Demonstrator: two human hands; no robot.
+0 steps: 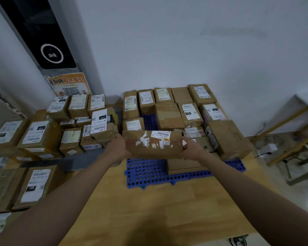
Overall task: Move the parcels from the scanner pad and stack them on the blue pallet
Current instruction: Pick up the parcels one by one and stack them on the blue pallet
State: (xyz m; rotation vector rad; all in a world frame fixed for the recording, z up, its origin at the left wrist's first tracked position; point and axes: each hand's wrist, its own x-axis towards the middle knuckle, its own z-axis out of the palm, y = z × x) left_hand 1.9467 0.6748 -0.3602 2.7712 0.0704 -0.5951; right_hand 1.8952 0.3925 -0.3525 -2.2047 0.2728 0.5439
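I hold a long brown cardboard parcel (152, 144) with torn white labels in the air above the blue pallet (146, 173). My left hand (120, 145) grips its left end and my right hand (191, 148) grips its right end. Several labelled parcels (169, 114) lie in rows on the far part of the pallet, and a flat box (183, 166) lies under the held parcel. To the left, several more parcels (103, 123) are piled on and around the dark grey scanner pad (89, 160).
The pallet sits on a wooden table (149, 210). A tall scanner post (48, 41) with an orange QR poster (69, 84) stands at the back left. More boxes (34, 185) lie at the near left. A wooden frame (292, 139) stands on the right.
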